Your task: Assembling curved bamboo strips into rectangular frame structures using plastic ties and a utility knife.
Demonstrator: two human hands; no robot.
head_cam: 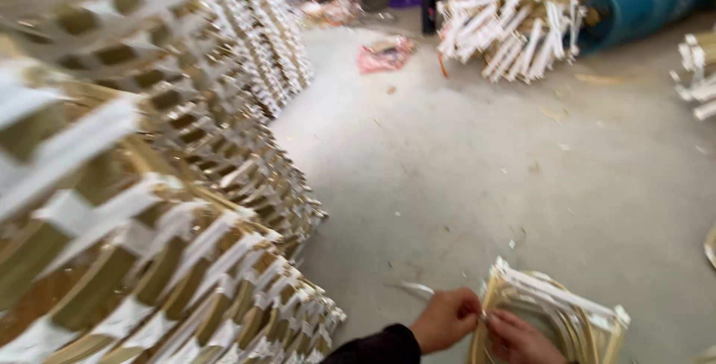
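Two hands meet at the edge of a small stack of gold-and-white frames [556, 312] lying on the concrete floor [462, 155]. The left hand [446, 319] and right hand [522, 340] pinch its near rim, fingers closed. A steady grip seems needed to separate a piece.

Stacked frames [149, 207] apparently left of hands [485, 327]

A crumpled pink-and-red plastic wrapper [385, 55] lies on the grey floor, upper centre of the frame. No labels, signs or screens show anywhere.
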